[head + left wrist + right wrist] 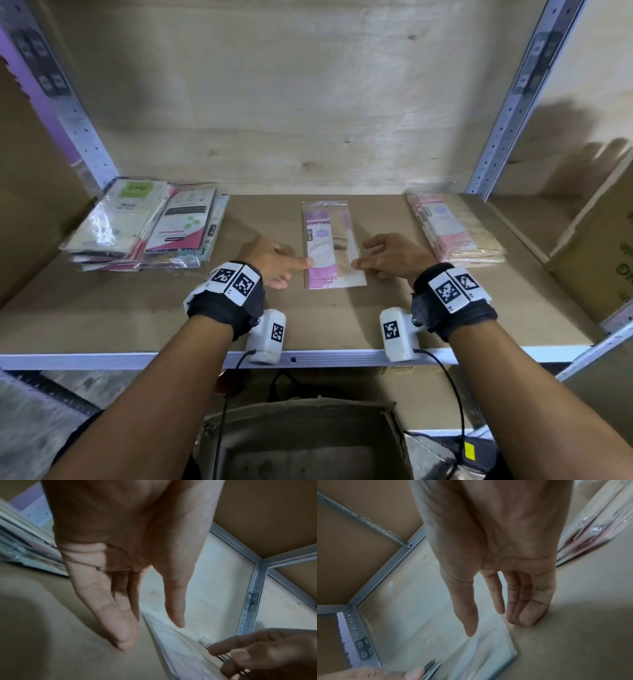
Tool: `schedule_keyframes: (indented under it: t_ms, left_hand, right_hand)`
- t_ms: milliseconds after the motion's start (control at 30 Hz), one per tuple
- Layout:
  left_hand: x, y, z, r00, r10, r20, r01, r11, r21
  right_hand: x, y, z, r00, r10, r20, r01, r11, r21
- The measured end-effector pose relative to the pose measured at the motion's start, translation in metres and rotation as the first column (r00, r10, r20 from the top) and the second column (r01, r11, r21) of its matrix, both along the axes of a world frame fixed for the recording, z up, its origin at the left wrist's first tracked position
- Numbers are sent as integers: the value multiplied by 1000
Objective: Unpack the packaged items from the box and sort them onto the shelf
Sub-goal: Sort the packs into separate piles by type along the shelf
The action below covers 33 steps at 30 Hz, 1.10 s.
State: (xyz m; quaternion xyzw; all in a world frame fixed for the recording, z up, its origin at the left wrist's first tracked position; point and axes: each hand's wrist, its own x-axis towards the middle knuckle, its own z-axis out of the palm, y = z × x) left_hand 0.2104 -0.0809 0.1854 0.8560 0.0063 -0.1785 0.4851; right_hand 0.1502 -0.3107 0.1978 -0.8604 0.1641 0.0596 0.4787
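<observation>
Pink packet [331,250] lies flat mid-shelf [137,308]; left hand [270,260] at its 9 o'clock, right hand [394,257] at 3, relaxed fingertips touching its edges.

Head view above, facing shelf [445,329]; wrist views close under palms; all share packet [330,246]

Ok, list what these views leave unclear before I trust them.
- Open brown cardboard box, head view: cut by the bottom edge, inside in shadow; contents unreadable.
- Left stack of clear-wrapped packets, head view: lower packets covered by top ones.
- Flat pink-and-white packet: small print too small; blurred in both wrist views.
- Left hand, right hand: thumb contact uncertain.
</observation>
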Motion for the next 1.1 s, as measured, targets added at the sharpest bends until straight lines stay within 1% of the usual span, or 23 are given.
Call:
schedule_keyframes:
  t_ms: [67, 200, 333, 400, 500, 600, 733, 900, 1100]
  left_hand:
    - [2, -3, 2, 999, 0, 36, 0, 1000, 4]
    - [-1, -14, 4, 997, -61, 56, 63, 997, -51]
    - [-1, -26, 8, 994, -109, 8, 109, 987, -120]
    - [0, -33, 11, 993, -119, -26, 114, 981, -155]
    - [1, -49, 15, 987, -151, -51, 139, 971, -196]
    - [0, -69, 17, 982, -180, -49, 167, 966, -196]
    - [2, -94, 17, 977, -202, -62, 184, 957, -225]
    - [5, -116, 15, 975, -206, -83, 178, 950, -256]
    - [9, -123, 12, 977, -193, -93, 164, 951, -261]
  right_hand:
    - [1, 0, -1, 999, -16, 37, 16, 1000, 13]
    - [0, 4, -2, 997, -36, 64, 27, 991, 132]
    - [-3, 0, -6, 994, -69, 90, 50, 978, 202]
    - [-5, -7, -7, 992, -80, 99, 58, 976, 208]
    - [-8, -21, -8, 990, -85, 115, 70, 988, 135]
    - [-11, -33, -8, 986, -107, 128, 102, 994, 42]
    - [-17, -47, -8, 980, -134, 146, 140, 990, -29]
    - [-21, -61, -6, 974, -154, 165, 167, 984, -66]
    - [-22, -63, -6, 977, -137, 163, 153, 984, -90]
